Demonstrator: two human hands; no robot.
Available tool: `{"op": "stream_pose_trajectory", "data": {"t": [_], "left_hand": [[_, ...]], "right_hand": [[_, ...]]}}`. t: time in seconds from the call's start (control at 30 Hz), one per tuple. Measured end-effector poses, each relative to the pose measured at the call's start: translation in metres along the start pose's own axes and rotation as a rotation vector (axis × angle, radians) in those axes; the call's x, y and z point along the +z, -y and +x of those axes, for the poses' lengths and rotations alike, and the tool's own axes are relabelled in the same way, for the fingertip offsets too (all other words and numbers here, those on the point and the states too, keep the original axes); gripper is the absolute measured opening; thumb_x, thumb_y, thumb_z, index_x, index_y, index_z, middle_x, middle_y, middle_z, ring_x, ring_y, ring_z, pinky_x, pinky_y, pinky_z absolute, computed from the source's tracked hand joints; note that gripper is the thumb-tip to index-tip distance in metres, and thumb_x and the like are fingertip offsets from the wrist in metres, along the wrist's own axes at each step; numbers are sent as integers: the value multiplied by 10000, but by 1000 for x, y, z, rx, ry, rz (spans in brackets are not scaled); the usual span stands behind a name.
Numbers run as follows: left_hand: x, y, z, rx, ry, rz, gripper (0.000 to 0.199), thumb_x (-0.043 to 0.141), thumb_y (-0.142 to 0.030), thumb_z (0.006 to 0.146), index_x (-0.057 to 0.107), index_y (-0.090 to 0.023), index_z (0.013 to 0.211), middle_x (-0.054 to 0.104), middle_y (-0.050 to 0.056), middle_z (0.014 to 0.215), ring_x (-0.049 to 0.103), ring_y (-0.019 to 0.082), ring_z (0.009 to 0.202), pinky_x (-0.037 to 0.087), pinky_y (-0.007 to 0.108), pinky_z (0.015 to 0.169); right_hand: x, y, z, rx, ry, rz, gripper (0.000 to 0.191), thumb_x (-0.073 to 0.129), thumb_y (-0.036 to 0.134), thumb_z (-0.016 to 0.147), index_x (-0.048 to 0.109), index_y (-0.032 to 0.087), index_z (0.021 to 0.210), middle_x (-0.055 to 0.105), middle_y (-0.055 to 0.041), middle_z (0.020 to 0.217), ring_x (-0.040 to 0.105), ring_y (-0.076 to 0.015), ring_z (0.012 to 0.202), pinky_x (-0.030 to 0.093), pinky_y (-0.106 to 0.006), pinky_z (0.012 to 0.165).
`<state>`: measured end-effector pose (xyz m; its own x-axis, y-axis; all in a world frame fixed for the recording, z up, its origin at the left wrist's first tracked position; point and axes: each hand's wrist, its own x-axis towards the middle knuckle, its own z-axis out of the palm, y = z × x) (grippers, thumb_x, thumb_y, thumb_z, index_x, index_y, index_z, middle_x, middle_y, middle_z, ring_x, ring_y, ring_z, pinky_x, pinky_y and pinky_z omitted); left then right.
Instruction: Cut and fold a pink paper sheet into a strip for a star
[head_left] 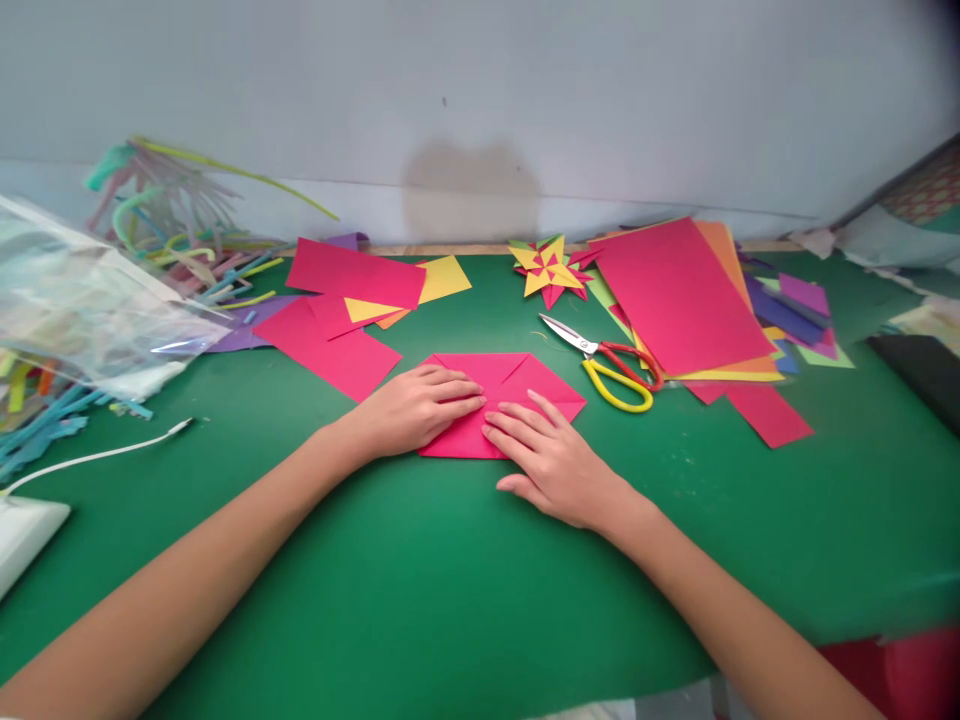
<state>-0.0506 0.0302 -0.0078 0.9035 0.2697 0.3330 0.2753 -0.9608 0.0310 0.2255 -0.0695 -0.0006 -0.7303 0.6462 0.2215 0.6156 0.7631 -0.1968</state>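
A folded red paper (495, 372) with creases and several angled corners lies flat on the green table (420, 580). My left hand (421, 408) rests on its left part, palm down, fingers stretched to the right. On the right part lies my right hand (559, 460), fingers spread and flat, thumb apart near the lower edge. The fingertips of both hands come close together near the paper's middle. Some of the paper is hidden under the hands. Just to the right, scissors (619, 372) with one red and one yellow handle lie partly opened.
Behind are a red-and-yellow paper star (551, 270), a stack of coloured sheets (682, 300) and loose red pieces (356, 270). Pipe cleaners (180, 240) and a clear plastic bag (97, 300) fill the left, near a white cable (97, 457). A black object (919, 370) lies far right.
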Motion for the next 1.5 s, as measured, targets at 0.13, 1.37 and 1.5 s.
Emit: {"op": "stream_pose_trajectory", "data": {"t": [0.13,1.37,1.5], "left_hand": [[-1,-1,0,5,18,5,339,512,-219,1087,685,-149,1370,730,117,1379,691,299,1250,544,470,1067],[-1,0,1,3,16,-49,356,501,-189,1093,681,-238,1396,713,87,1420,666,247,1309,295,546,1290],[0,1,0,5,27,-36,359,488,-197,1099,669,-229,1407,704,89,1433,659,248,1317,290,551,1291]], "right_hand": [[-1,0,1,7,5,10,549,495,482,1094,599,107,1481,611,-159,1543,500,-340,1480,270,-644,1301],[-19,24,-57,61,230,-60,906,504,622,1053,144,111,1709,226,-125,1762,198,-335,1643,259,-625,1302],[-21,28,-66,71,208,-46,923,514,616,1051,132,92,1708,256,-167,1746,233,-351,1633,278,-630,1294]]}}
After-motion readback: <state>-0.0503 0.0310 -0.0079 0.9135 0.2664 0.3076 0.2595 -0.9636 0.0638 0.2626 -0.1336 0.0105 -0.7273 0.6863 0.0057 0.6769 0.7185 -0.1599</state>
